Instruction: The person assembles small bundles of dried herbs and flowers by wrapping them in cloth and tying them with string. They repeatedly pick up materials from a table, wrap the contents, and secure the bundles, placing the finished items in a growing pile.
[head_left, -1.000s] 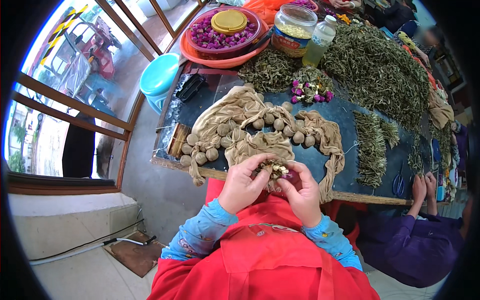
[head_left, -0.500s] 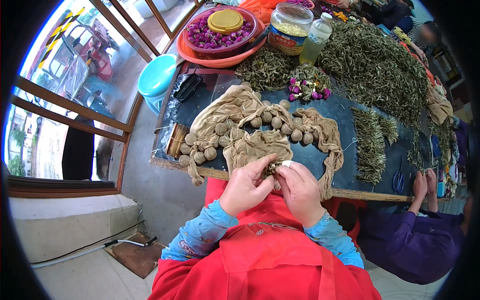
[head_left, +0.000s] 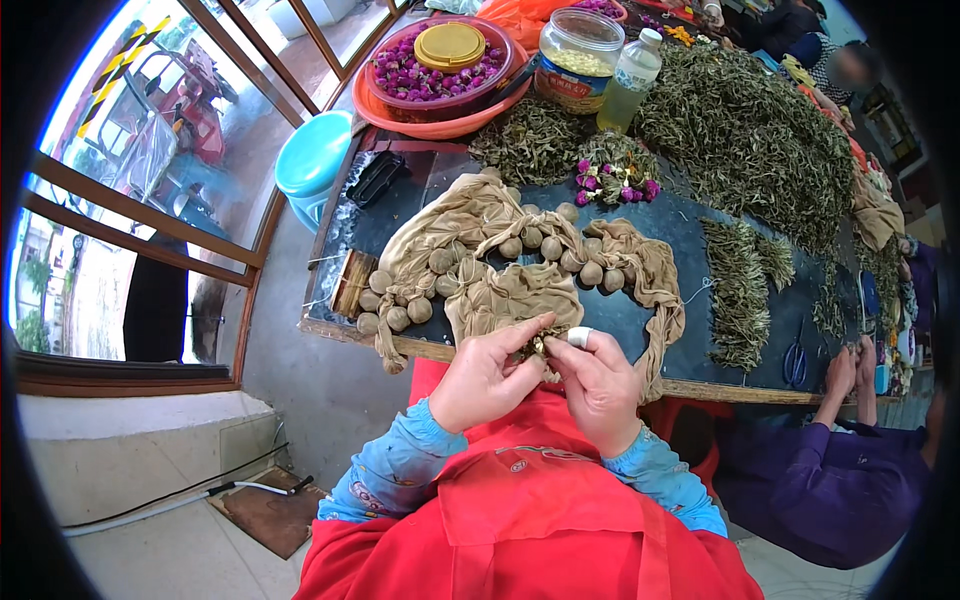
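At the near edge of the bench (head_left: 690,250), both hands meet over a small bundle of dried leaves (head_left: 541,345). Left hand (head_left: 482,378) has thumb and forefinger pinching the bundle from its side, grip pressed tight onto it; right hand (head_left: 600,390) pinches it from the other side, fingertips touching the same clump, a pale wrap on one finger. The bundle sits between the two hands, just above the bench edge and right over the person's red apron (head_left: 540,520).

Just beyond the fingers lies a tan stocking cloth (head_left: 510,295), crumpled, with more of it looping away across the dark bench top. Round brownish balls (head_left: 400,300) lie on and beside it, in a cluster to the left and in a curved row further back. To the right, a strip of green dried leaves (head_left: 738,290) lies well apart from the hands, and a large heap of the same leaves (head_left: 760,130) fills the far right. A little pile of purple flowers (head_left: 615,180) sits behind the cloth. At the far end, an orange basin (head_left: 400,108) holds a bowl of purple flowers with a yellow lid (head_left: 450,45) on top; beside it, a glass jar (head_left: 580,60) and a plastic bottle (head_left: 630,80). Another person's hands (head_left: 850,375) rest at the bench edge on the right, near blue scissors (head_left: 795,362).
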